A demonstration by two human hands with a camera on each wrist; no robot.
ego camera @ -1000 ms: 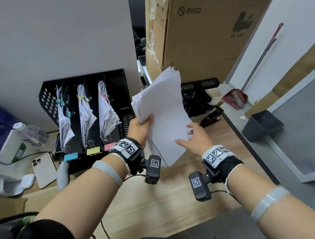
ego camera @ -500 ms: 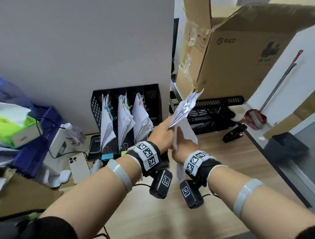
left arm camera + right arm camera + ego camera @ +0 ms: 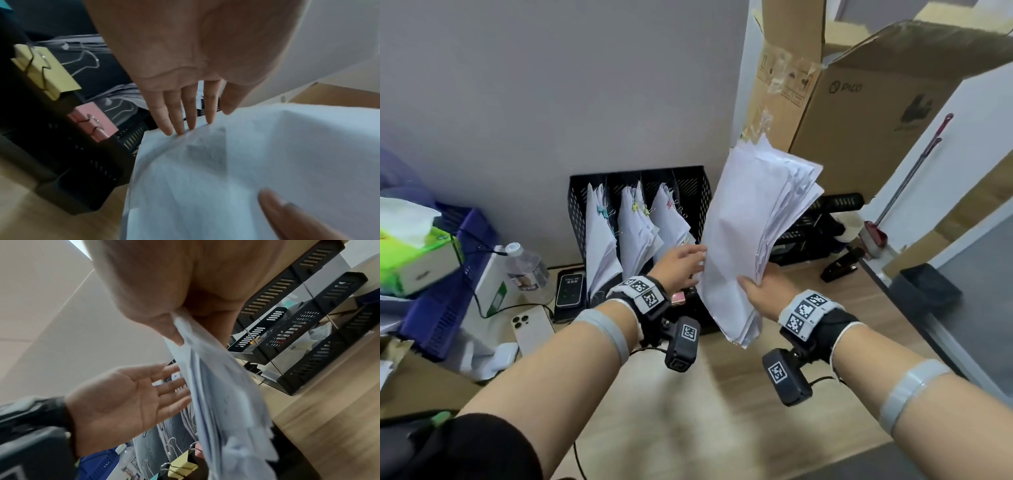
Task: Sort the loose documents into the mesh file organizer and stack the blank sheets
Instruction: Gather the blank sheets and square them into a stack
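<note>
A thick stack of blank white sheets (image 3: 748, 236) stands upright in the air over the wooden desk (image 3: 688, 404). My right hand (image 3: 760, 291) pinches the stack (image 3: 218, 394) at its lower right edge between thumb and fingers. My left hand (image 3: 685, 263) is flat, its straight fingertips (image 3: 185, 128) touching the stack's left edge (image 3: 246, 162). Behind the hands the black mesh file organizer (image 3: 688, 185) stands against the wall, and three of its slots hold clipped documents (image 3: 637, 233). Yellow and pink binder clips (image 3: 47, 73) sit at the organizer's front.
A black stacked letter tray (image 3: 822, 222) and a stapler (image 3: 839, 267) sit to the right under a large cardboard box (image 3: 859, 113). Two phones (image 3: 532, 329), a water bottle (image 3: 527, 270), a tissue box (image 3: 417, 253) and a blue crate (image 3: 445, 294) crowd the left.
The stack has passed from my left hand's grip to my right hand's. It turned from edge-on to broadside. My left hand let go and flattened against its left edge.
</note>
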